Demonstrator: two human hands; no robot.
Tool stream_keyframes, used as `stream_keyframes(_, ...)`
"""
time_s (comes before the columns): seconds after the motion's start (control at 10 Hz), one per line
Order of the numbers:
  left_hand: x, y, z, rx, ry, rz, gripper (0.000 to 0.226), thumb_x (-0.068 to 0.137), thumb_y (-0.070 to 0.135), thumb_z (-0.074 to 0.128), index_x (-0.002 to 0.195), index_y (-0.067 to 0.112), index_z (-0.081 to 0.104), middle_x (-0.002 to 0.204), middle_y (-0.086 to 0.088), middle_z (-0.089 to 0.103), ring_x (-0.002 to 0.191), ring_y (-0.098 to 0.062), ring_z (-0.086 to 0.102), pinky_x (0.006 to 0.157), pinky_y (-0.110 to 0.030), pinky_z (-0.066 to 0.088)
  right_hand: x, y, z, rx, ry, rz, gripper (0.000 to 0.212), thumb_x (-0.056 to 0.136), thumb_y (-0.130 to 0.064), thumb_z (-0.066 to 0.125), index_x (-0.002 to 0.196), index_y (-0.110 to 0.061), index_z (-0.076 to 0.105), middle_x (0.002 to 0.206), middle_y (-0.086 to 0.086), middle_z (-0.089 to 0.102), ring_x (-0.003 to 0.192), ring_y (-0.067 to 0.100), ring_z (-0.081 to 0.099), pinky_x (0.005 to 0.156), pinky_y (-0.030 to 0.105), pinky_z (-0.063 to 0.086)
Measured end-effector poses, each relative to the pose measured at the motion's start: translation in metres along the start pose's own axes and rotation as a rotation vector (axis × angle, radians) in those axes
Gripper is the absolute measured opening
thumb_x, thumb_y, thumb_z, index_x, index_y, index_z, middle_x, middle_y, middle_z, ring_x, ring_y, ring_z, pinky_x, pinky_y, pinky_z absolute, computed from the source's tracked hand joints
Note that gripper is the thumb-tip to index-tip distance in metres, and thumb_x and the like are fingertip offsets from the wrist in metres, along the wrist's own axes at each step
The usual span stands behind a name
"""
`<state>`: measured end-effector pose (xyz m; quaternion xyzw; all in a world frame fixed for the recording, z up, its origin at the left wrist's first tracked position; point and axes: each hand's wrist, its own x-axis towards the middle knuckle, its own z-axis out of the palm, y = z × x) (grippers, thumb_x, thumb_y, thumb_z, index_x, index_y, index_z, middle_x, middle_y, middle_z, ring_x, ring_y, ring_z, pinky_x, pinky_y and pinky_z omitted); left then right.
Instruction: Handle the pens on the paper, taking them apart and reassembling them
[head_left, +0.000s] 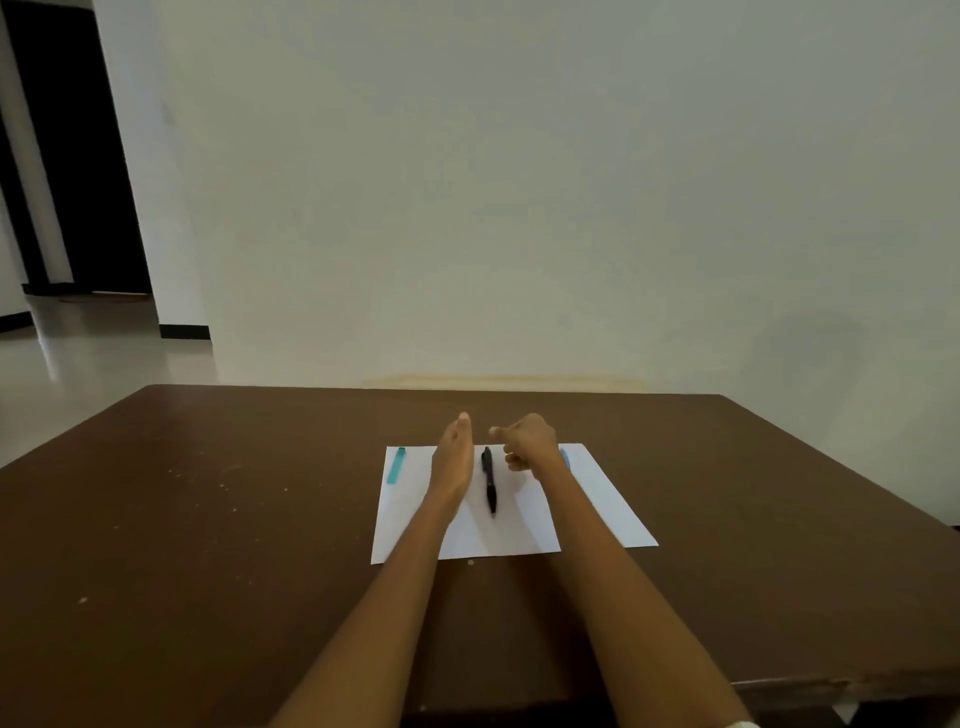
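Both your forearms reach out over the brown surface (208, 519) toward the white sheet of paper (498, 530) that lies near its middle, a second white sheet (608, 504) overlapping it on the right. Your left hand (453, 460) is held edge-on above the paper, fingers straight and together, pointing away from you, with nothing in it. Your right hand (527, 441) hovers just beside it over the far edge of the paper, fingers loosely curled with the forefinger and thumb pointing left toward the other hand; you cannot tell from this view whether anything small is pinched there, and no pen part shows in it. The black pen (489, 480) lies on the paper between your two hands, running lengthwise away from you with its tip toward you, touched by neither hand. A teal pen piece (396, 466) lies at the far left corner of the paper, well apart from your left hand. A blue pen piece (564, 458) shows just behind your right wrist, mostly hidden by it, on the right sheet. Beyond the surface stands a plain pale wall (519, 182), and a dark doorway (67, 156) opens at the far left
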<state>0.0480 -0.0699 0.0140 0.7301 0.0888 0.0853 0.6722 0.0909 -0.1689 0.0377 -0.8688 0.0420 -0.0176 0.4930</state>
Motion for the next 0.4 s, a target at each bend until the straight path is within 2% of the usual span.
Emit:
stream_keyframes(0.1, -0.01, 0.005, -0.006, -0.118, 0.076, 0.047, 0.051, 0.099, 0.044, 0.025, 0.142, 0.017, 0.033, 0.147, -0.006, 0.04, 0.135, -0.025, 0.037, 0.113, -0.04, 0.028, -0.016, -0.01, -0.021, 0.098, 0.026, -0.105, 0.031, 0.095, -0.02, 0.053, 0.067, -0.008, 0.055, 0.074, 0.011, 0.056, 0.055, 0.017, 0.051, 0.064, 0.029, 0.054)
stream_keyframes(0.2, -0.031, 0.012, -0.008, -0.045, 0.085, 0.102, 0.032, 0.101, 0.037, 0.027, 0.117, 0.025, 0.052, 0.117, 0.003, 0.058, 0.117, -0.021, 0.048, 0.096, -0.03, 0.04, -0.042, -0.014, -0.034, 0.025, 0.018, -0.206, 0.022, 0.096, -0.023, 0.049, 0.09, -0.008, 0.063, 0.082, 0.005, 0.061, 0.069, 0.015, 0.056, 0.062, 0.025, 0.053)
stream_keyframes(0.3, -0.058, 0.028, -0.007, 0.145, 0.058, 0.175, 0.027, 0.101, 0.03, 0.027, 0.089, 0.023, 0.05, 0.095, 0.002, 0.054, 0.099, -0.019, 0.048, 0.081, -0.026, 0.04, -0.075, -0.007, -0.041, -0.253, 0.044, -0.346, 0.031, 0.099, -0.029, 0.043, 0.119, -0.009, 0.058, 0.117, 0.006, 0.062, 0.103, 0.019, 0.058, 0.086, 0.032, 0.049)
stream_keyframes(0.4, -0.084, 0.039, -0.015, 0.321, 0.114, 0.185, 0.035, 0.101, 0.029, 0.028, 0.115, 0.007, 0.052, 0.127, -0.01, 0.051, 0.118, -0.024, 0.046, 0.101, -0.035, 0.037, -0.108, 0.007, -0.043, -0.481, 0.071, -0.43, 0.045, 0.101, -0.036, 0.037, 0.14, -0.014, 0.041, 0.146, 0.006, 0.041, 0.135, 0.024, 0.037, 0.104, 0.036, 0.037)
